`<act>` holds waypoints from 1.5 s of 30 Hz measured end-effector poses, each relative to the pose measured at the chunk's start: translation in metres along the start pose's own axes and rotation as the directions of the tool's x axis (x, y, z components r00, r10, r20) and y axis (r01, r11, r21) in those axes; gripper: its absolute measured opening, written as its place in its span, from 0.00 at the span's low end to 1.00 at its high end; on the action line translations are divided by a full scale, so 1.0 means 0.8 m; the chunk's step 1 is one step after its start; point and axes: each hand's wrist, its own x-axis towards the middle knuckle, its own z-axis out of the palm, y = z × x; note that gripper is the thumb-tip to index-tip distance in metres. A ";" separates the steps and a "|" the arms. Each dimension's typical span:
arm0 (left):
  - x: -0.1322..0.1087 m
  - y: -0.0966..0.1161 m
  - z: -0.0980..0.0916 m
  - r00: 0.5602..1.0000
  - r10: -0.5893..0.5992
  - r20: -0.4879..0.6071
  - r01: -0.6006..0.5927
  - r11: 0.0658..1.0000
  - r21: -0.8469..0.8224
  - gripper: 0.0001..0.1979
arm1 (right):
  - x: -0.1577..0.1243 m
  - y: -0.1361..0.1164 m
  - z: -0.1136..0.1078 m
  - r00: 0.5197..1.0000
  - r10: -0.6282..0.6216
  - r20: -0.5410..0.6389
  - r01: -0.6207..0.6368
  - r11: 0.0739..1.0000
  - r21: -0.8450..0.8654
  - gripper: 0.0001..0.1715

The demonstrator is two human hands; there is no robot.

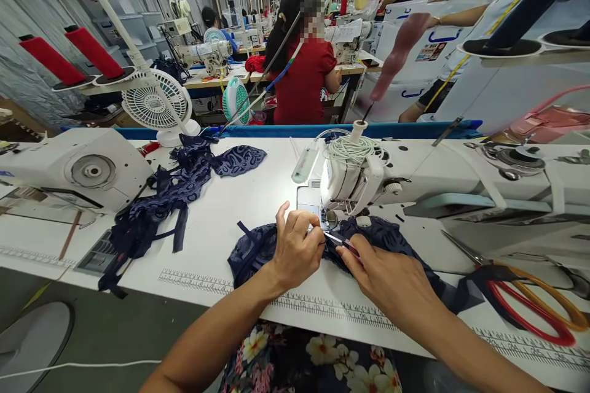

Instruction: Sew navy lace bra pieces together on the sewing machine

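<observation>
My left hand (297, 245) is closed in a pinch just in front of the sewing machine's needle area (329, 218); what its fingertips hold is too small to make out. Beneath it lies a navy lace garment piece (251, 252), spread across the machine bed on both sides of the needle. In my right hand (387, 270) is a pair of thread snips (338, 238), their pale pointed blades reaching to the left fingertips. The white sewing machine head (350, 175) stands right behind both hands.
A heap of navy lace pieces (170, 209) lies at left, by a second machine (83, 166). Large scissors (530, 301) rest at right. Rulers (322, 307) run along the front edge. Behind are a white fan (157, 98), red thread cones (94, 52) and a person in red (302, 86).
</observation>
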 end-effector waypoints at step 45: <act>-0.063 0.027 -0.018 0.849 0.145 0.508 -0.150 0.988 -0.030 0.34 | 0.064 0.014 0.060 0.879 0.127 0.461 -0.293 0.905 0.310 0.19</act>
